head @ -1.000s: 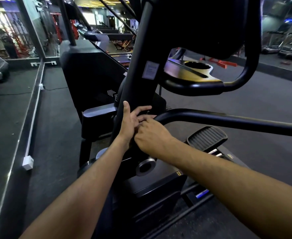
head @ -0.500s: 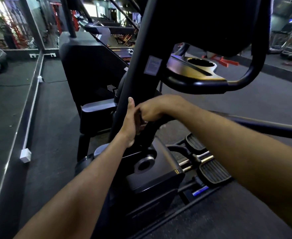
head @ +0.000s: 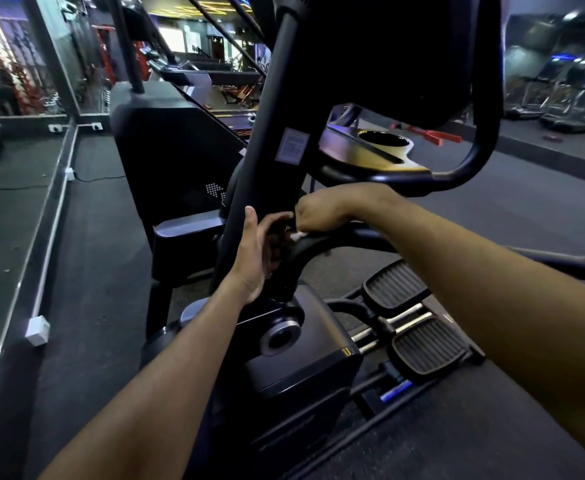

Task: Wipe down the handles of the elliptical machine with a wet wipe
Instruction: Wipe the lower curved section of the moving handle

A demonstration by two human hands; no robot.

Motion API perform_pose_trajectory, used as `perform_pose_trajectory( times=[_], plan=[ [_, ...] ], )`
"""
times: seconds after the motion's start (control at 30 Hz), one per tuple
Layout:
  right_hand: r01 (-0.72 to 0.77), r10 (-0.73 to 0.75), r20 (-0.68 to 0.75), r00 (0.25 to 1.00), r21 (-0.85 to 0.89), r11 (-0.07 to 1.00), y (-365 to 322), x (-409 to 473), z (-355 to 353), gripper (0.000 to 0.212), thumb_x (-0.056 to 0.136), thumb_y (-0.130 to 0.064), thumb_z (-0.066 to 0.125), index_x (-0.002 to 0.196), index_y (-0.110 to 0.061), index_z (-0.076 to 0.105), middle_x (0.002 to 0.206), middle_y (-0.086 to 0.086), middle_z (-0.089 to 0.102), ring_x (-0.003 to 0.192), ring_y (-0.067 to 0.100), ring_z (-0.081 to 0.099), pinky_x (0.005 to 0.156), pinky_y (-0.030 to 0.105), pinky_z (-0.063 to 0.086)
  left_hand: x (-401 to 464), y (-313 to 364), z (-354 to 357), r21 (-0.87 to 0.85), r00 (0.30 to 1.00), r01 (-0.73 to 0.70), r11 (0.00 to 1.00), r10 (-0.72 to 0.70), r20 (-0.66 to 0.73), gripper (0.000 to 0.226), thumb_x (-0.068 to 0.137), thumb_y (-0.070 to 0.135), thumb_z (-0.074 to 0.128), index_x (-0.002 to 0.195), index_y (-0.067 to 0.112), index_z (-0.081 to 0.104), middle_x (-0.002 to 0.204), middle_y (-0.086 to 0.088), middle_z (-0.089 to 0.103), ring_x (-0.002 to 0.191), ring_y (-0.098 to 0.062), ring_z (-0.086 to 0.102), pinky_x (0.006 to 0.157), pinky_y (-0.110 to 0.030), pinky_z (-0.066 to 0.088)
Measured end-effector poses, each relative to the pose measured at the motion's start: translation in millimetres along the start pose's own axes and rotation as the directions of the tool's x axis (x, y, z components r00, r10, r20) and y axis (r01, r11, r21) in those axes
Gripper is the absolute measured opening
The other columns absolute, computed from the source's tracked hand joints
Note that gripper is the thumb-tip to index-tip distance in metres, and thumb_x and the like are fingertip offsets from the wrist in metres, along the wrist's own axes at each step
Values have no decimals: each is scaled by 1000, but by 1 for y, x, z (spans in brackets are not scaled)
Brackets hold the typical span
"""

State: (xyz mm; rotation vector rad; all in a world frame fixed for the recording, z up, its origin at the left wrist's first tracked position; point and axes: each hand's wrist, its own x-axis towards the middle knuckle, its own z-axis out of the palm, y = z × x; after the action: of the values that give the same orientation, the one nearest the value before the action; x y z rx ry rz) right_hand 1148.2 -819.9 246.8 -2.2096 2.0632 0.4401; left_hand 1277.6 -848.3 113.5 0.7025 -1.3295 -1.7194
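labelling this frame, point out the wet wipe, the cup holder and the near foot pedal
wet wipe [head: 298, 235], head view: white bit showing under the right hand.
cup holder [head: 384, 140], head view: dark inside of the round well.
near foot pedal [head: 426, 348], head view: middle of its ribbed tread.

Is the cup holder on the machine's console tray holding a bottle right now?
No, the cup holder on the console tray shows only a dark hollow, with no bottle in it.
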Motion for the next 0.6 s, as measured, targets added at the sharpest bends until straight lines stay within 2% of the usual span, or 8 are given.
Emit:
perform_pose_trajectory(
  times=[0.07,0.2,0.23,0.3,0.4,0.5,0.57,0.6],
  plan=[
    [9,-10,16,1000,48,999,-6,-3,1,36,100,-20,51,65,-19,48,82,8,54,84,24,50,51,18,35,1,0,0,22,1000,-7,1000,7,3,91,87,86,16,128,25,68,111,-11,71,101,-24,63,87,-39,46],
    [44,-54,64,997,151,988,-20,-1,12,25,99,-22,58,76,-14,62,78,4,57,83,24,52,51,23,34,1,-1,4,10,1000,-7,1000,7,-14,82,87,86,21,113,29,74,108,-8,74,108,-31,59,98,-48,37],
    [42,-51,53,997,167,985,-15,-1,13,24,98,-23,59,78,-12,65,81,5,64,84,25,57,58,24,40,1,-2,3,35,1000,-5,999,5,-9,83,88,85,20,116,27,73,110,-9,74,109,-32,60,100,-49,39],
    [34,-33,-10,999,227,973,-1,-14,12,22,98,-19,57,97,-3,72,104,16,72,97,30,64,78,32,46,-2,-1,1,94,1000,-5,996,4,10,85,94,81,16,127,22,68,122,-12,73,119,-35,63,106,-51,45],
    [30,-25,-24,999,258,966,27,-42,11,26,98,-10,55,111,9,68,119,26,67,112,37,62,95,33,40,-4,-6,6,180,995,-41,983,24,93,83,96,80,19,136,23,63,127,-15,72,124,-37,64,107,-52,50],
    [-65,96,-50,994,440,896,36,-42,14,28,102,-12,48,116,1,68,120,23,67,114,38,64,92,37,50,-8,-4,17,260,991,-63,963,29,131,66,98,76,22,125,34,67,109,1,79,108,-25,70,92,-33,56],
    [-29,63,-62,996,438,898,32,-34,15,28,106,-18,43,105,-4,67,107,16,69,104,34,67,81,29,51,-9,-6,20,288,989,-74,955,34,142,61,95,77,27,121,40,68,110,4,79,109,-21,71,98,-34,55],
    [11,18,-63,998,439,898,30,-33,14,35,109,-24,40,100,-3,67,93,9,69,91,26,68,75,25,48,-7,-8,18,274,989,-85,958,47,142,61,96,75,28,124,39,67,118,1,77,114,-19,70,104,-36,53]
  ],
)
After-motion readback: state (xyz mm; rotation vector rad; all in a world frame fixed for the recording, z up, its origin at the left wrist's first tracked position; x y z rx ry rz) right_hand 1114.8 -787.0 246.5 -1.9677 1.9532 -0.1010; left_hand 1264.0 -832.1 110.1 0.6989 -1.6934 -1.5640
